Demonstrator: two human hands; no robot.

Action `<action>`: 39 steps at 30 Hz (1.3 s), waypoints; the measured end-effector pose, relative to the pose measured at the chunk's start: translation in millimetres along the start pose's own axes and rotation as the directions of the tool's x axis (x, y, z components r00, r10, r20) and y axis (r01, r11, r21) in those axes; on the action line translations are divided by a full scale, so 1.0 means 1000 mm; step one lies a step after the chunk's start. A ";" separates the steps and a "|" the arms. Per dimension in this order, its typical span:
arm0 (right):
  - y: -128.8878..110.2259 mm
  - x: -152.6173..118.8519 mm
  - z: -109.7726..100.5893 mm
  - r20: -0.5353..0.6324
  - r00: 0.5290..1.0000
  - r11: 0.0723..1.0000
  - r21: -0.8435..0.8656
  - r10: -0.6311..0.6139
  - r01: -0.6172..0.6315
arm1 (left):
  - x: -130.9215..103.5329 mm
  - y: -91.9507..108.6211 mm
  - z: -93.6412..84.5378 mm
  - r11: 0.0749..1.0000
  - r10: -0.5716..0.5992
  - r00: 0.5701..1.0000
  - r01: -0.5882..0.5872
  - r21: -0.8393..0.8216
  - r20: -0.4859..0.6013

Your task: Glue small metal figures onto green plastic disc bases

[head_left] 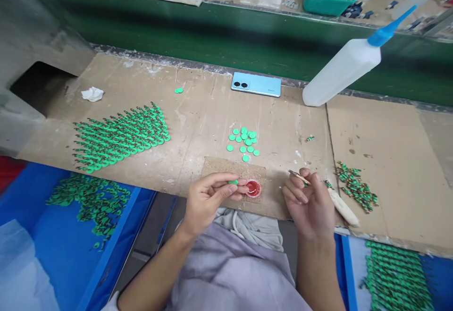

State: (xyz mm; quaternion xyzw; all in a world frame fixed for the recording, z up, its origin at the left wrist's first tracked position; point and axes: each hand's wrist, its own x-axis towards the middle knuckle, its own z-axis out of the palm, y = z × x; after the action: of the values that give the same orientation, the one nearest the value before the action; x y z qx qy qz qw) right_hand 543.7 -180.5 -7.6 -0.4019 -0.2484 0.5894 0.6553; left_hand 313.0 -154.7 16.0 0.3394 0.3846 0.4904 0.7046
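Head view. Left hand (207, 197) is pinching a green disc (232, 182), thumb and fingers closed on it, just left of a small dish (260, 189) holding red matter. Whether the fingertips are touching its rim, I cannot tell. Right hand (311, 205) is gripping a thin pointed stick (299, 176), fingers curled round it, tip pointing leftward; a bit of green is showing at the fingertips, too hidden to name. Loose discs (248, 142) are lying beyond the dish on the cardboard (208, 117); small green-and-gold parts (357, 188) are lying right of the right hand.

Handling, my judgement: the disc is looking light, thin and fairly stiff, likely smooth enough to be slipping if wetted, not very fragile. Best hold: opposite edges, between thumb and fingertip, leaving its faces bare. The stick is seeming light and rigid; hold its shaft, clear of the point.
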 end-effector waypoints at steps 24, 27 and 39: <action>0.012 -0.012 0.035 0.085 0.946 0.903 -0.285 -0.312 0.323 | -0.014 -0.011 -0.006 0.997 0.010 1.000 -0.011 0.072 0.008; 0.014 -0.016 0.035 0.114 0.949 0.907 -0.282 -0.293 0.314 | -0.016 -0.006 -0.004 0.997 -0.017 0.999 0.015 0.074 0.027; 0.016 -0.024 0.036 0.086 0.958 0.923 -0.254 -0.275 0.288 | -0.021 0.002 -0.008 0.979 -0.097 0.993 0.083 0.188 0.068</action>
State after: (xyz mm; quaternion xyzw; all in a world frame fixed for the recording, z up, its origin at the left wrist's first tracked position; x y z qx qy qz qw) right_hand 501.4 -195.2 3.1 -0.4314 -0.3956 0.4604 0.6674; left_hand 300.6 -173.1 18.5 0.4041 0.4160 0.4067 0.7058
